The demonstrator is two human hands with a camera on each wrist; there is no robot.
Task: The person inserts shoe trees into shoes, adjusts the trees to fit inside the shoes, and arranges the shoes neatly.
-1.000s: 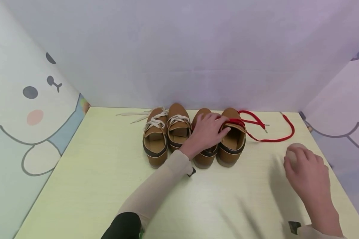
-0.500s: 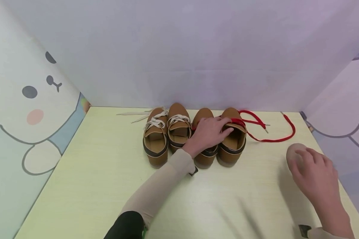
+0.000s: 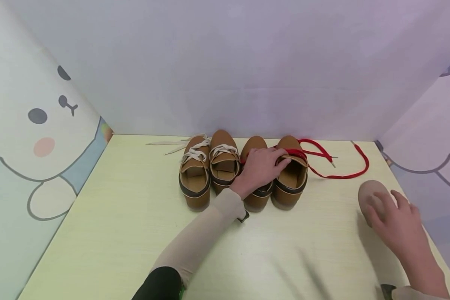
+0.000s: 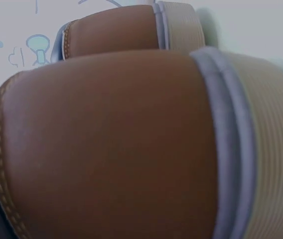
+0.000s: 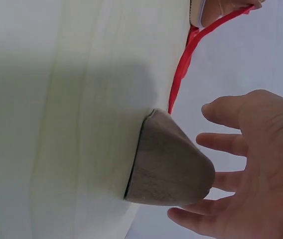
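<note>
Two brown shoes with red laces stand side by side, toes toward the back wall. My left hand (image 3: pixel 260 168) lies across the inner red-laced shoe (image 3: pixel 256 200) and grips the near side of the rightmost shoe (image 3: pixel 286 200), its thumb at the opening's edge. Some of its fingertips are hidden. A brown shoe heel (image 4: pixel 116 144) fills the left wrist view. At the right, my right hand (image 3: pixel 401 225) has its fingers spread beside a rounded grey-brown block (image 5: pixel 171 164) with a thin dark base. Whether the fingers touch the block, I cannot tell.
A pair of brown shoes with white laces (image 3: pixel 194 155) stands left of the red-laced pair. One loose red lace (image 3: pixel 345 176) trails right across the pale table (image 3: pixel 116 216). A plain cloth wall (image 3: pixel 225 75) borders the table behind, with printed panels at both sides.
My right hand has moved a little right and toward me, its fingers spreading away from the block, which shows more now. The left hand and the shoes have hardly moved.
</note>
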